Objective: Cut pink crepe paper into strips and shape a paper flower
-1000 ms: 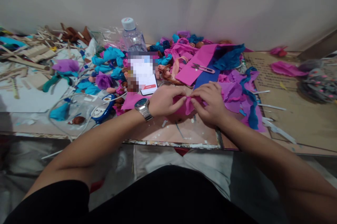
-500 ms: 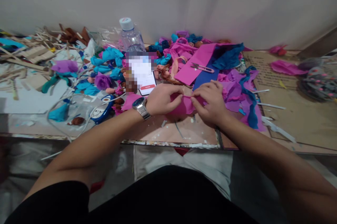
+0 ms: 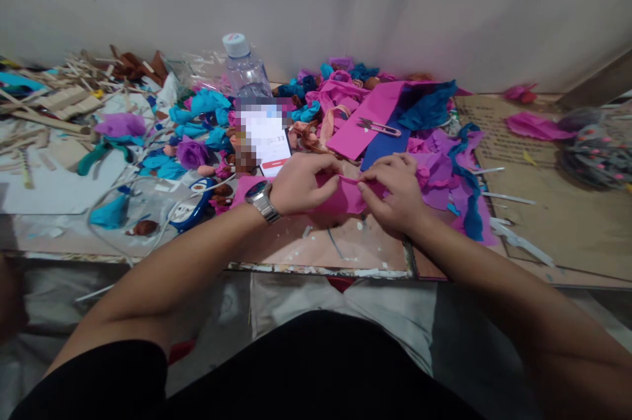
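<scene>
Between my two hands a strip of pink crepe paper (image 3: pixel 347 197) is stretched just above the table's front part. My left hand (image 3: pixel 305 184), with a metal watch on the wrist, pinches the strip's upper edge between thumb and forefinger. A short way to the right, my right hand (image 3: pixel 394 191) pinches the same edge. Beyond the hands lie thread snips (image 3: pixel 379 128) on a folded pink paper sheet (image 3: pixel 363 118) and a dark blue sheet (image 3: pixel 384 147). A phone (image 3: pixel 274 143) with a lit screen lies just past my left hand.
A water bottle (image 3: pixel 247 71) stands at the back. Crumpled purple paper (image 3: pixel 437 166) and cardboard (image 3: pixel 557 209) lie to the right. On the left are a blue-and-white device with a cable (image 3: pixel 190 208), a purple paper flower (image 3: pixel 193 152) and wood sticks (image 3: pixel 64 101).
My left hand has shifted slightly left along the pink crepe paper, so the gap between the hands is a little wider. My right hand stays nearly still.
</scene>
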Demonstrator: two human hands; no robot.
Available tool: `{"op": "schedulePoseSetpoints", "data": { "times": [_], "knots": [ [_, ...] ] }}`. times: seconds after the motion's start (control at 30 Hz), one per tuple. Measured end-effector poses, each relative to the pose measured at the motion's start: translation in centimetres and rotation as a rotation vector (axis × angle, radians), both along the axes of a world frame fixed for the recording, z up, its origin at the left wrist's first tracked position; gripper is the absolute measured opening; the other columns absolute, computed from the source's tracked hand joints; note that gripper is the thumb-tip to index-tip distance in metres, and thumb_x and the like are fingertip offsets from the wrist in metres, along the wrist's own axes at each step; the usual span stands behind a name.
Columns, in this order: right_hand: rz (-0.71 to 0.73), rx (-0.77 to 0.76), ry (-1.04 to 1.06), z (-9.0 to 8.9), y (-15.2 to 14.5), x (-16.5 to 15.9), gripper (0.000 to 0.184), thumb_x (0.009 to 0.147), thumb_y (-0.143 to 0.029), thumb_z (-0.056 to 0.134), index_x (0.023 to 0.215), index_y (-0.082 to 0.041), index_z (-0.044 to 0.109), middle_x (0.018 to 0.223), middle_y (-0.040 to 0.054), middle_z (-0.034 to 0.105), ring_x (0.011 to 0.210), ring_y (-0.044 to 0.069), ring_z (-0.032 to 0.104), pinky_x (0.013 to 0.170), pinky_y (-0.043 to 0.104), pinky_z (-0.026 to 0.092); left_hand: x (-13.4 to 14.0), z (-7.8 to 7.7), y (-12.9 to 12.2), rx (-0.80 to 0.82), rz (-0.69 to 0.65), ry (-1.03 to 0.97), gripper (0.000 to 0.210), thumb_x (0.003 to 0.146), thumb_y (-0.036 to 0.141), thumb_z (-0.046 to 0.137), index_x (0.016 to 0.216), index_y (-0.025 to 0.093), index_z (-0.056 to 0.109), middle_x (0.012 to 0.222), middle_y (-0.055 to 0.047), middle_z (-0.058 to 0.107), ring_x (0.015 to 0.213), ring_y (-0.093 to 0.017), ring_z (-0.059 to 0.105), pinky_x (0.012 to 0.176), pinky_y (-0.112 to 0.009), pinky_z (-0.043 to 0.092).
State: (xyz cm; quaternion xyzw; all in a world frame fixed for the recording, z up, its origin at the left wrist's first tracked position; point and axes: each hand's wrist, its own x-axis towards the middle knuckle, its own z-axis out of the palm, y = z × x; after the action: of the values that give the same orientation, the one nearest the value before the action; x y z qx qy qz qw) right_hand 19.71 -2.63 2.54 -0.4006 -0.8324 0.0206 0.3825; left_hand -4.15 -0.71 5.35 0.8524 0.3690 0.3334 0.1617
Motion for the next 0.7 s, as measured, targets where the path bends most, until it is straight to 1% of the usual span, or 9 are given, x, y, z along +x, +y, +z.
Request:
{"op": "schedulePoseSetpoints", "data": {
  "times": [0.13,0.3,0.33,0.4,0.47,0.53,0.6,0.7],
  "knots": [
    [-0.022,-0.014,0.01,0.0,-0.01,0.03,0.008,0.094,-0.03,0.065,0.094,-0.025,0.07,0.089,0.003,0.076,0.098,0.027,0.065,0.103,0.051,0.033,0.04,0.05,0.09,0.0,0.06,-0.049,0.017,0.089,0.024,0.061,0.095,0.017,0.076,0.089,-0.004,0.079,0.077,-0.018,0.071,0.074,-0.03,0.051],
    [-0.024,0.0,0.018,-0.08,0.03,0.09,0.007,0.095,-0.03,0.065,0.093,-0.025,0.07,0.089,0.0032,0.075,0.098,0.027,0.065,0.102,0.051,0.034,0.05,0.0,0.12,0.003,0.069,-0.047,0.017,0.085,0.021,0.06,0.094,0.017,0.074,0.091,-0.005,0.079,0.082,-0.02,0.072,0.079,-0.032,0.054],
    [-0.022,0.006,0.019,-0.08,0.04,0.08,0.007,0.095,-0.03,0.065,0.093,-0.025,0.07,0.088,0.0031,0.075,0.097,0.027,0.065,0.102,0.051,0.034,0.02,0.01,0.12,-0.007,0.058,-0.04,0.018,0.083,0.02,0.06,0.094,0.017,0.074,0.091,-0.005,0.079,0.082,-0.02,0.073,0.079,-0.032,0.054],
    [-0.007,0.014,0.017,-0.04,0.01,0.03,0.008,0.095,-0.03,0.065,0.093,-0.024,0.07,0.087,0.0029,0.075,0.096,0.026,0.065,0.101,0.051,0.034,-0.03,0.03,0.11,-0.038,-0.019,-0.027,0.021,0.082,0.02,0.061,0.098,0.017,0.074,0.095,-0.005,0.079,0.085,-0.02,0.073,0.079,-0.031,0.055],
    [0.018,0.014,0.003,0.05,-0.06,-0.07,0.008,0.095,-0.03,0.065,0.092,-0.024,0.07,0.086,0.0029,0.075,0.095,0.026,0.066,0.1,0.05,0.034,-0.02,0.01,0.07,-0.06,-0.132,-0.021,0.023,0.087,0.024,0.062,0.104,0.017,0.075,0.099,-0.006,0.08,0.087,-0.02,0.074,0.081,-0.03,0.055],
    [0.039,0.007,-0.014,0.13,-0.17,-0.18,0.009,0.096,-0.029,0.065,0.09,-0.023,0.069,0.085,0.0028,0.075,0.095,0.026,0.066,0.099,0.05,0.034,0.05,-0.06,-0.01,-0.05,-0.193,-0.024,0.023,0.093,0.027,0.06,0.106,0.019,0.077,0.099,-0.005,0.081,0.087,-0.019,0.074,0.082,-0.029,0.055],
    [0.045,0.003,-0.017,0.16,-0.23,-0.24,0.009,0.095,-0.029,0.065,0.09,-0.023,0.069,0.084,0.0027,0.075,0.094,0.026,0.066,0.099,0.05,0.034,0.15,-0.15,-0.1,-0.033,-0.179,-0.023,0.022,0.095,0.027,0.06,0.104,0.02,0.079,0.094,-0.003,0.081,0.083,-0.017,0.074,0.08,-0.028,0.054],
    [0.028,0.012,-0.002,0.09,-0.21,-0.22,0.008,0.095,-0.03,0.066,0.09,-0.024,0.07,0.085,0.0027,0.076,0.094,0.026,0.066,0.1,0.051,0.034,0.18,-0.18,-0.15,-0.043,-0.115,0.001,0.02,0.093,0.026,0.061,0.1,0.02,0.08,0.088,-0.002,0.081,0.077,-0.017,0.073,0.075,-0.028,0.052]
  ]
}}
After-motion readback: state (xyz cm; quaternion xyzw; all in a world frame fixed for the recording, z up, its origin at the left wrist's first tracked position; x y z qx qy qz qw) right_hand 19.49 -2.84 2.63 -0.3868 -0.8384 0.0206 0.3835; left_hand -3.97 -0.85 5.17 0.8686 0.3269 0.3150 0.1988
